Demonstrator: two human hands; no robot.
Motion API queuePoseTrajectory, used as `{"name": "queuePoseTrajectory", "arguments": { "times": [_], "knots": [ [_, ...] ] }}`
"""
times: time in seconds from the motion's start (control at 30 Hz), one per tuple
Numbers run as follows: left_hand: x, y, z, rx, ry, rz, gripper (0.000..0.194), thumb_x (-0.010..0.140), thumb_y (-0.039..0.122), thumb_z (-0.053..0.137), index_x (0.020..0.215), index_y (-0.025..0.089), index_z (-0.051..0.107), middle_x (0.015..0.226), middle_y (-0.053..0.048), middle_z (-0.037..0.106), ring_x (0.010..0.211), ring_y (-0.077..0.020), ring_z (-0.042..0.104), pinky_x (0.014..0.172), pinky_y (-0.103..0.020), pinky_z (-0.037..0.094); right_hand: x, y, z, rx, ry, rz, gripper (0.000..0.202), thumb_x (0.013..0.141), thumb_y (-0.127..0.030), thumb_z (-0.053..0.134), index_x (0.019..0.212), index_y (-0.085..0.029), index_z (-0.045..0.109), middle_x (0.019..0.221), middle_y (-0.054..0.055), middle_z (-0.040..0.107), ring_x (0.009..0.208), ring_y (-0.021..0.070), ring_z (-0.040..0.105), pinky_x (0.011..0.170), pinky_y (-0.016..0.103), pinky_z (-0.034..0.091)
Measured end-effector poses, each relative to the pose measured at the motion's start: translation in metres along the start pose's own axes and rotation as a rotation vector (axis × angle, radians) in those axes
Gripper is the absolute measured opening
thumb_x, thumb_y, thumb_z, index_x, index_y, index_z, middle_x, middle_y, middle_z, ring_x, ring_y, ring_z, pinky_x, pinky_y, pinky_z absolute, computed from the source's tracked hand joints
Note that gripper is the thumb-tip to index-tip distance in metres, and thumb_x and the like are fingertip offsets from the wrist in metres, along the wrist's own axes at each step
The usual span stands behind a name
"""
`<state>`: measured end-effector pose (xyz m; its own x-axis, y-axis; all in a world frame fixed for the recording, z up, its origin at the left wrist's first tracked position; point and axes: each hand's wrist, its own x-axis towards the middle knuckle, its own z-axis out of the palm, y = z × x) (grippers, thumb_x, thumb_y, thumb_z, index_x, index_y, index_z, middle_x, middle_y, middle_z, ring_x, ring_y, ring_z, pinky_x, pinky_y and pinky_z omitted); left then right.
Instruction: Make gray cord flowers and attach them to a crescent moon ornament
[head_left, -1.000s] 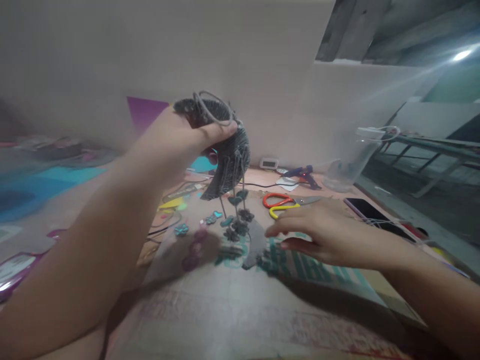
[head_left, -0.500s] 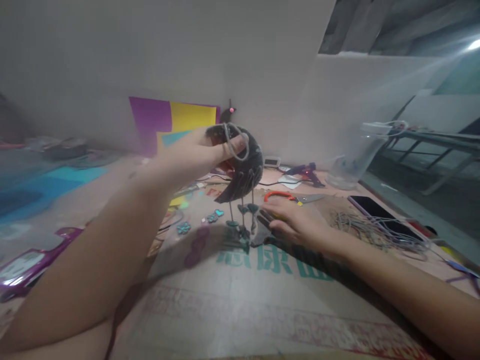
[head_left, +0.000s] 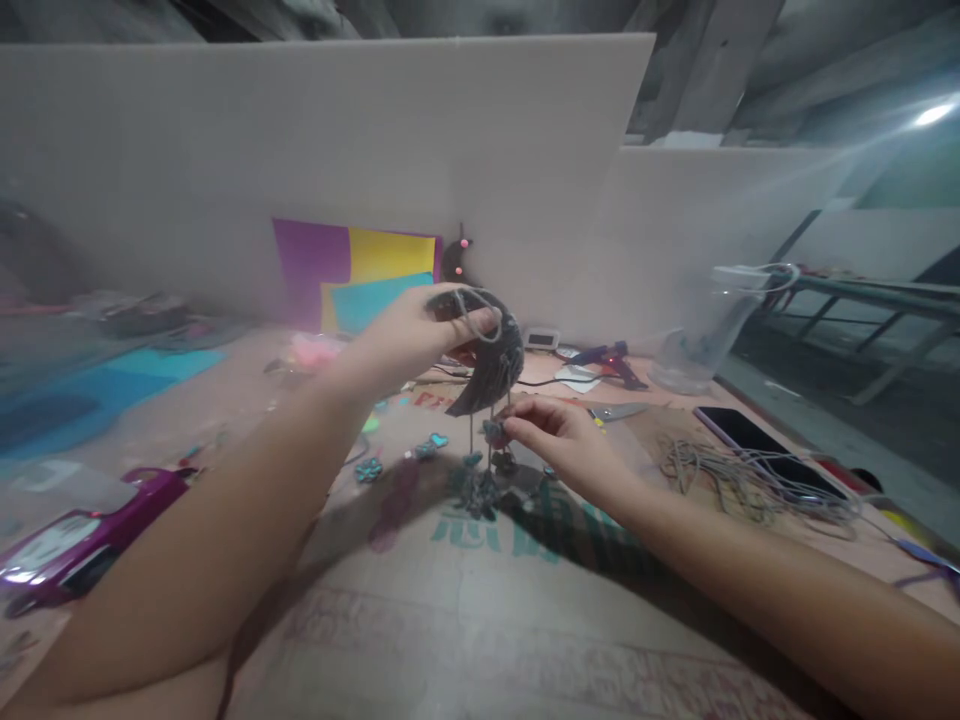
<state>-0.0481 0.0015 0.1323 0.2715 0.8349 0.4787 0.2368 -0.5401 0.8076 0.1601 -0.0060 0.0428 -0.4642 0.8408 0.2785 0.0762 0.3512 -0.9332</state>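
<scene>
My left hand (head_left: 442, 325) is closed on a dark grey crescent moon (head_left: 499, 360), holding it up above the table. A pale cord loop hangs over my thumb. From the crescent's lower edge dangle several strings with small grey-teal ornaments (head_left: 480, 495), the lowest close to the printed sheet. My right hand (head_left: 551, 430) pinches one small hanging ornament (head_left: 495, 432) between thumb and fingertips. Loose teal flower pieces (head_left: 368, 470) lie on the sheet to the left of the strings.
Scissors (head_left: 619, 411), a glue gun (head_left: 611, 362) and a clear plastic cup (head_left: 694, 335) stand or lie behind my right hand. A phone (head_left: 757, 450) and tangled cord (head_left: 712, 475) are at right. At left is a purple tool (head_left: 112, 525). Coloured sheets (head_left: 311, 265) lean on the back panel.
My right hand has gone from spread fingers beside the strings to a pinch on one hanging ornament. My left hand still holds the crescent; the camera view has tilted up slightly.
</scene>
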Motion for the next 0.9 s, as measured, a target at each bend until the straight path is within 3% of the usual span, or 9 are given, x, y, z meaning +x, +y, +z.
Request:
{"name": "queuePoseTrajectory", "arguments": {
  "times": [0.3, 0.53, 0.77, 0.9],
  "knots": [
    [0.008, -0.013, -0.003, -0.12, 0.075, -0.044, 0.03, 0.082, 0.043, 0.073, 0.093, 0.015, 0.068, 0.095, -0.01, 0.074, 0.083, -0.0219, 0.072, 0.072, -0.031, 0.059, 0.001, 0.017, -0.008, 0.048, 0.051, 0.051, 0.026, 0.083, -0.041, 0.07, 0.093, -0.019, 0.059, 0.086, 0.004, 0.074, 0.086, 0.0176, 0.071, 0.085, 0.035, 0.054],
    [0.006, -0.009, -0.011, -0.055, 0.113, 0.005, 0.035, 0.08, 0.045, 0.075, 0.097, 0.015, 0.071, 0.094, -0.01, 0.074, 0.085, -0.0244, 0.073, 0.08, -0.039, 0.06, 0.006, 0.028, -0.02, -0.065, 0.082, 0.01, 0.05, 0.089, -0.063, 0.058, 0.108, -0.018, 0.067, 0.101, 0.01, 0.073, 0.097, 0.0209, 0.07, 0.096, 0.042, 0.053],
    [0.008, -0.012, -0.013, -0.004, 0.228, 0.028, 0.03, 0.08, 0.039, 0.076, 0.097, 0.016, 0.067, 0.094, -0.008, 0.074, 0.082, -0.0208, 0.072, 0.076, -0.032, 0.06, 0.007, 0.055, -0.014, 0.018, 0.132, 0.059, 0.051, 0.083, -0.064, 0.064, 0.107, -0.019, 0.065, 0.101, 0.009, 0.074, 0.096, 0.0209, 0.071, 0.097, 0.042, 0.053],
    [0.009, -0.009, -0.014, 0.005, 0.253, -0.028, 0.027, 0.081, 0.037, 0.075, 0.095, 0.016, 0.067, 0.09, -0.006, 0.073, 0.078, -0.0192, 0.071, 0.072, -0.03, 0.059, 0.007, 0.057, -0.013, -0.004, 0.171, 0.047, 0.048, 0.084, -0.063, 0.063, 0.106, -0.019, 0.064, 0.101, 0.009, 0.073, 0.097, 0.0215, 0.071, 0.095, 0.042, 0.053]
  ]
}}
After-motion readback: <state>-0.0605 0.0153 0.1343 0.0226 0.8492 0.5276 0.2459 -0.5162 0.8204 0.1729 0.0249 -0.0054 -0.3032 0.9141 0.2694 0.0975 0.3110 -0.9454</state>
